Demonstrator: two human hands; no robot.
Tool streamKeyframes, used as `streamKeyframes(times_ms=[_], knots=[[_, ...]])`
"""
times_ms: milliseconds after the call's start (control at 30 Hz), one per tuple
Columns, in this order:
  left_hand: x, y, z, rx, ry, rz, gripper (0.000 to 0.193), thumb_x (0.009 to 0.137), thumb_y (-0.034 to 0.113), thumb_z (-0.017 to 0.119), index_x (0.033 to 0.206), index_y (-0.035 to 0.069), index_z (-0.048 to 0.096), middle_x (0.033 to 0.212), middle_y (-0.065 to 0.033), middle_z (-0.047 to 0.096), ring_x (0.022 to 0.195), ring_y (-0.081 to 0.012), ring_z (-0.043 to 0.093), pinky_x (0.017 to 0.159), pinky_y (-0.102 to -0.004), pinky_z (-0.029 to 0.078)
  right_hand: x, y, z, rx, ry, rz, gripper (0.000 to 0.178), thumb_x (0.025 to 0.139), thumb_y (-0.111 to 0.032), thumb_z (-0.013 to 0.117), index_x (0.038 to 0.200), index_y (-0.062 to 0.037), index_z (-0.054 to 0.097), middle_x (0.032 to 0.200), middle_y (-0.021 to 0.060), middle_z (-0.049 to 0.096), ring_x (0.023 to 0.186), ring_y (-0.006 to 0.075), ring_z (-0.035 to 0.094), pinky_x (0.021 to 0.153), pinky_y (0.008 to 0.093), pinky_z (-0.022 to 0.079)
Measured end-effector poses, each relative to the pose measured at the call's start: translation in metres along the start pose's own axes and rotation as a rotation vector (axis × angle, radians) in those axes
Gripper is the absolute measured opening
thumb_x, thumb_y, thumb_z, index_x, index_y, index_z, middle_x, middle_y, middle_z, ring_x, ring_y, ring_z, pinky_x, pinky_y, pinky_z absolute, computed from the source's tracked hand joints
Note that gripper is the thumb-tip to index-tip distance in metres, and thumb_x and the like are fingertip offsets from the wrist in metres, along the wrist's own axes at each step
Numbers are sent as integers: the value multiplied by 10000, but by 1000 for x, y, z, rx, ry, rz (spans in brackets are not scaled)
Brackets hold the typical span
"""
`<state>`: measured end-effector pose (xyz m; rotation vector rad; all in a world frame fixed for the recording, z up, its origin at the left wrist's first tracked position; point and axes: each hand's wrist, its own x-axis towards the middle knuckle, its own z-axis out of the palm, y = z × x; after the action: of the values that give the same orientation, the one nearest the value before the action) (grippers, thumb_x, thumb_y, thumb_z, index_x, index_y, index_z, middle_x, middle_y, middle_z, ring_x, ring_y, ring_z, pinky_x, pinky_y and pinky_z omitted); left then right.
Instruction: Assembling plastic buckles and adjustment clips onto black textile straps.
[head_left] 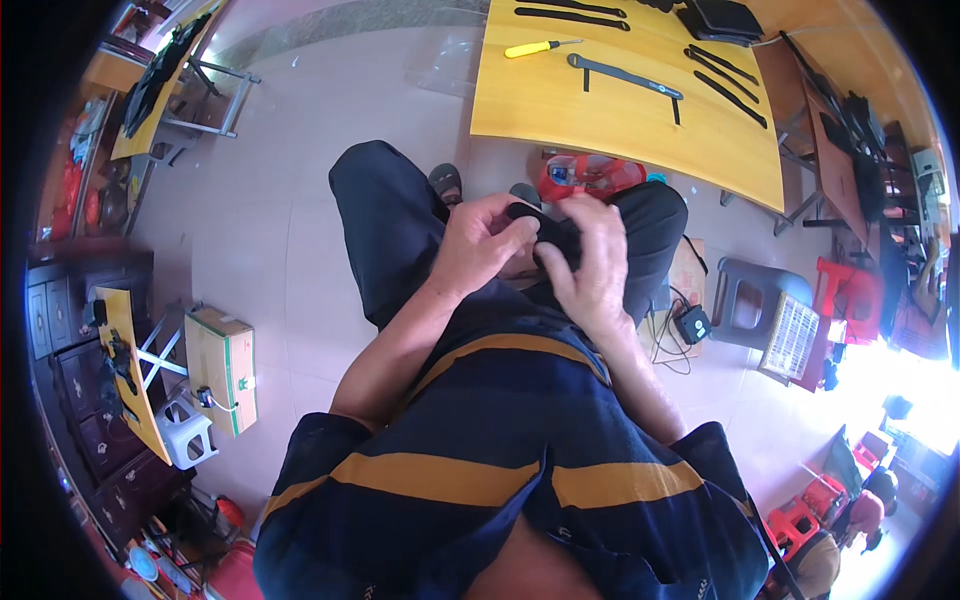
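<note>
My left hand (482, 245) is closed, with thumb and forefinger pinching a black strap-like piece (524, 212) above my lap. Facing it closely is my right hand (592, 262), its fingers smeared by motion and its thumb pointing toward the black piece. Whether the right fingers grip anything cannot be made out. Much of the piece blends into my dark trousers. Beyond my knees, a yellow table (560, 110) carries a dark grey strap (628, 77) with two short black tabs. A yellow-handled screwdriver (530, 49) lies to its left, and black straps (730, 97) lie to its right.
A red-and-clear bag (590, 178) sits under the table's near edge. To my right are a dark plastic stool (742, 300) and a black adapter with cables (692, 325). On the left stand a cardboard box (222, 365) and a white stool (188, 432). Another person (860, 520) is at lower right.
</note>
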<state>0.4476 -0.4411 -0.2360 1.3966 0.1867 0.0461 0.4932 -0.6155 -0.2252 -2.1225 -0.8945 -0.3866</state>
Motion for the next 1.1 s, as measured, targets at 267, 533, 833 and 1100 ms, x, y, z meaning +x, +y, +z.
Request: streamKeyframes(times_ms=[267,533,833,1100], knots=[[-4,7,-17,-123,-37,-71,119,934,85,652,1019,8,686,793,-14,668,639,-55,580,605,-201,484,3,0,10,385,-163,229,337,920,-83,622,1254,-52,600,992,182,664,852,359,677,777,408,548],[-1,8,-31,13,-111,-81,66,928,67,659,902,6,665,738,7,636,596,-31,561,547,-188,468,-5,6,12,346,-326,166,361,924,-133,641,1236,44,610,1088,259,667,1016,410,665,890,427,535],[-5,18,-30,73,-164,-144,60,906,72,671,880,22,652,720,44,590,630,-7,523,541,-180,434,-9,0,15,455,-310,233,353,906,-144,680,1209,33,637,1082,238,684,1012,382,680,882,394,542],[-4,11,-29,178,-146,-112,98,889,109,677,829,53,624,691,36,599,601,-8,547,533,-177,458,-8,4,11,421,-343,232,345,888,-115,676,1214,-4,648,1064,212,692,980,369,685,873,394,545]])
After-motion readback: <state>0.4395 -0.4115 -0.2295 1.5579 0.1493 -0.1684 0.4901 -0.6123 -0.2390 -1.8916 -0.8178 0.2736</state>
